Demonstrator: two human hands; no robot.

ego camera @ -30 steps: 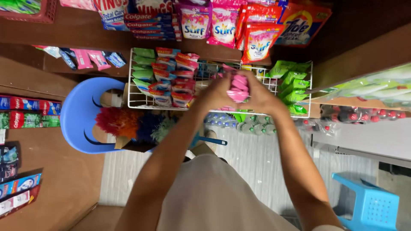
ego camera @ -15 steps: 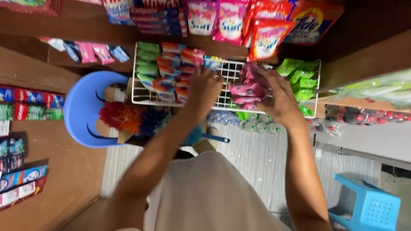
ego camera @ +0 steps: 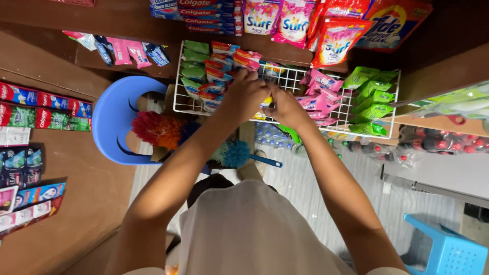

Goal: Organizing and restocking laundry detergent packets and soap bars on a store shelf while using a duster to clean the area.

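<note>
We hold both hands together mid-basket (ego camera: 285, 81): left hand (ego camera: 245, 95) and right hand (ego camera: 286, 106) pinch a small packet (ego camera: 265, 102) between sachet rows.

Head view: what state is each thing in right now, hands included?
Left hand: over the basket's middle, closed on small packets.
Right hand: beside it, fingers pinched; contents hidden.
White wire basket: partly filled, middle bare.
Pink sachets: lying piled.
Green sachets: stacked at the basket's end.
Blue plastic chair: holding dusters.
</note>
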